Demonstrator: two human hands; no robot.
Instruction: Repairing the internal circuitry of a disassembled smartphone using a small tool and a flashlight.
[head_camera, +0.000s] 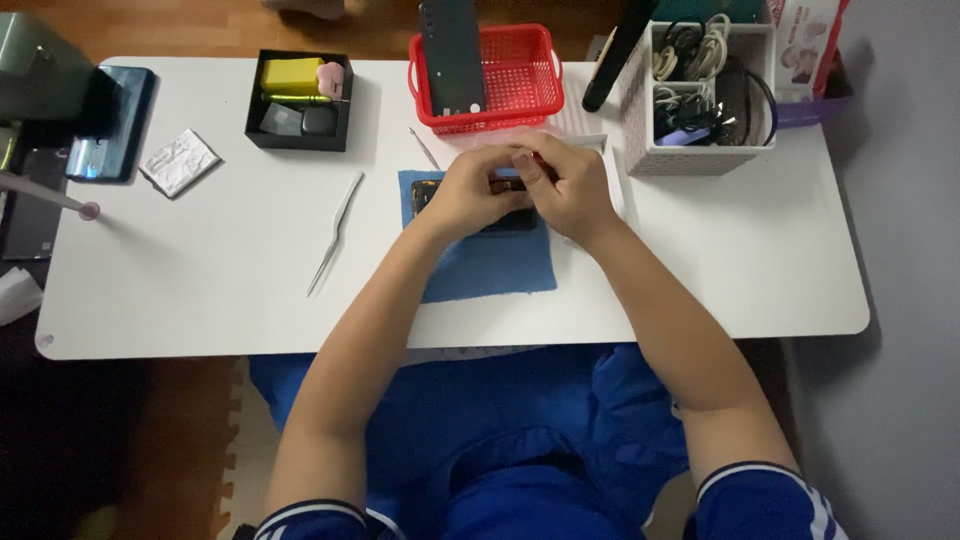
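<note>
Home repair bench: low white table (700, 260) on wood floor (200, 25), foam mat (240, 440), with tweezers (335, 232), parts box (300, 100), red basket (515, 80), cable bin (700, 90).

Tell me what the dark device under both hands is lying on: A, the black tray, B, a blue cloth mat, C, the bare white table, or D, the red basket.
B: the dark device lies on the blue cloth mat, with the left hand and right hand on top of it.
</note>
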